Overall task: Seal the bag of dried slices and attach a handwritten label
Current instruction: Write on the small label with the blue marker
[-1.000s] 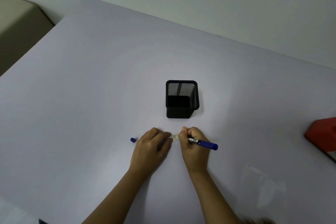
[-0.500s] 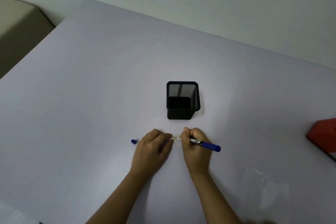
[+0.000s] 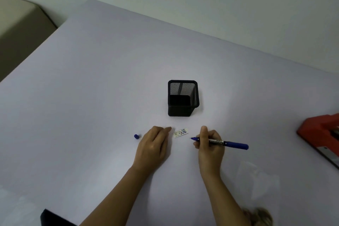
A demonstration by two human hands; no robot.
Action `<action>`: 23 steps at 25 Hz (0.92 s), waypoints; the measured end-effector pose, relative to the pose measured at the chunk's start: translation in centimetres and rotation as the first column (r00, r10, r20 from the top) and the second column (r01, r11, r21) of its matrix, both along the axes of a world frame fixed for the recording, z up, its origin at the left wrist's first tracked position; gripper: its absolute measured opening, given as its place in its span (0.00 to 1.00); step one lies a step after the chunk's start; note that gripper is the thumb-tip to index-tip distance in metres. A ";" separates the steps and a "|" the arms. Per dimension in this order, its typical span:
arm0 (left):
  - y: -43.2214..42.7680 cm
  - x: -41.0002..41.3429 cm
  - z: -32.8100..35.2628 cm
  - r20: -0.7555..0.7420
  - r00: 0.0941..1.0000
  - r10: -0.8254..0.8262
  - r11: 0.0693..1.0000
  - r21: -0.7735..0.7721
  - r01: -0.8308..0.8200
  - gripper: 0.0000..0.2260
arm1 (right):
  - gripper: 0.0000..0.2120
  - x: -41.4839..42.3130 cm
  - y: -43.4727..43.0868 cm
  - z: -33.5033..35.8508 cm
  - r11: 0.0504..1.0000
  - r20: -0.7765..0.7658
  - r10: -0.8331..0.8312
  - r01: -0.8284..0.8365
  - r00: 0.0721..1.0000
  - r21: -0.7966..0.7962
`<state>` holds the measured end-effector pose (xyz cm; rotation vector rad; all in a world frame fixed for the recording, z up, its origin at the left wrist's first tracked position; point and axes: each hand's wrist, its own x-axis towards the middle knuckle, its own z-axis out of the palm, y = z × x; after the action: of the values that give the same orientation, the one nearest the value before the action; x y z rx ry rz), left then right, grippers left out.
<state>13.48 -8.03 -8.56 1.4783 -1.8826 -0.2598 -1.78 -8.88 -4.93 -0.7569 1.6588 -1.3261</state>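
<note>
- Smudging is the nearest risk: the label is lying flat on the desk with blue handwriting on it, and the ink could be dragged if it is being touched before it is dry, though dryness cannot be judged from here.
- The pen is being held in the right hand, the grip closed around the barrel, with the bare tip just beside the label and apart from it; a stray mark could be left on the paper or the desk by a careless pass.
- The left hand is resting palm down with its grip loose and holding nothing, its fingertips just beside the label's left end; the small, light strip could be flicked away by a nudge.
- The pen cap, a short rounded blue piece, is lying to the left of the left hand; it looks likely to roll, and the tip could be drying out while it is left off.
- The bag is lying near the right forearm as a thin, clear, nearly invisible film; whether it is being sealed yet cannot be told, and it could be overlooked or creased.
- The black mesh pen holder, square and upright, is standing behind the label.
- A red hard-cased device is being cut off by the right edge; its function cannot be told.
</note>
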 end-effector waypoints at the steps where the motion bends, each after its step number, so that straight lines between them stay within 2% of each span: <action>1: 0.5 0.0 0.4 0.041 0.999 -0.013 0.999 -0.040 0.015 0.11 | 0.16 -0.5 0.8 0.7 0.999 0.019 0.023 -0.024 1.000 0.040; 3: 1.6 0.6 1.7 0.119 0.991 0.062 0.998 -0.041 -0.058 0.12 | 0.18 -1.5 2.1 2.3 0.991 0.054 0.049 -0.056 0.997 0.123; 4: 2.1 1.2 2.5 0.133 0.979 0.154 0.987 0.025 -0.158 0.13 | 0.17 -1.8 2.8 3.1 0.987 0.079 0.044 -0.056 0.996 0.153; 6: 2.7 2.5 4.2 0.173 0.928 0.329 0.903 0.232 -0.363 0.18 | 0.15 -2.3 3.7 5.0 0.984 0.165 -0.030 0.000 0.986 0.177; 7: 2.8 3.0 5.0 0.241 0.906 0.347 0.856 0.313 -0.411 0.19 | 0.14 -2.4 4.1 6.2 0.983 0.234 -0.084 0.043 0.969 0.178; 9: 2.9 3.7 5.2 0.349 0.909 0.226 0.838 0.407 -0.365 0.19 | 0.13 -2.2 4.5 8.1 0.979 0.347 -0.162 0.107 0.924 0.173; 10: 2.7 3.8 5.3 0.339 0.927 0.161 0.823 0.472 -0.316 0.18 | 0.12 -2.1 4.6 9.1 0.977 0.366 -0.184 0.129 0.912 0.171; 12: 2.3 4.2 6.0 0.239 0.960 0.147 0.776 0.574 -0.262 0.12 | 0.09 -1.8 4.9 10.5 0.974 0.363 -0.207 0.157 0.909 0.163; 14: 2.2 4.3 7.0 0.194 0.971 0.142 0.776 0.587 -0.231 0.09 | 0.07 -1.6 5.1 11.5 0.974 0.345 -0.214 0.174 0.914 0.143; 16: 2.1 4.1 8.8 0.034 0.971 0.237 0.800 0.560 -0.215 0.09 | 0.08 -1.3 5.1 12.3 0.975 0.319 -0.218 0.192 0.922 0.110; 18: 1.9 3.2 12.5 -0.223 0.901 0.371 0.783 0.596 -0.175 0.09 | 0.09 -0.8 4.9 13.3 0.975 0.301 -0.223 0.213 0.927 0.064; 19: 1.9 2.7 14.6 -0.393 0.814 0.428 0.762 0.642 -0.091 0.09 | 0.10 -0.4 4.8 14.0 0.975 0.301 -0.219 0.218 0.928 0.036; 21: 2.0 2.0 18.3 -0.684 0.553 0.475 0.738 0.653 0.173 0.07 | 0.10 0.7 4.6 15.3 0.979 0.298 -0.187 0.203 0.936 -0.021; 22: 2.1 1.8 19.7 -0.738 0.502 0.451 0.739 0.624 0.253 0.05 | 0.10 1.3 4.6 15.9 0.981 0.294 -0.167 0.188 0.941 -0.046; 23: 2.1 1.7 20.8 -0.761 0.499 0.415 0.739 0.602 0.303 0.05 | 0.10 1.8 4.7 16.5 0.983 0.288 -0.148 0.173 0.946 -0.065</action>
<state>15.19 -5.94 12.24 1.3787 -0.8401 -1.5245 0.04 -4.22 11.56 -0.4631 1.4638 -1.5537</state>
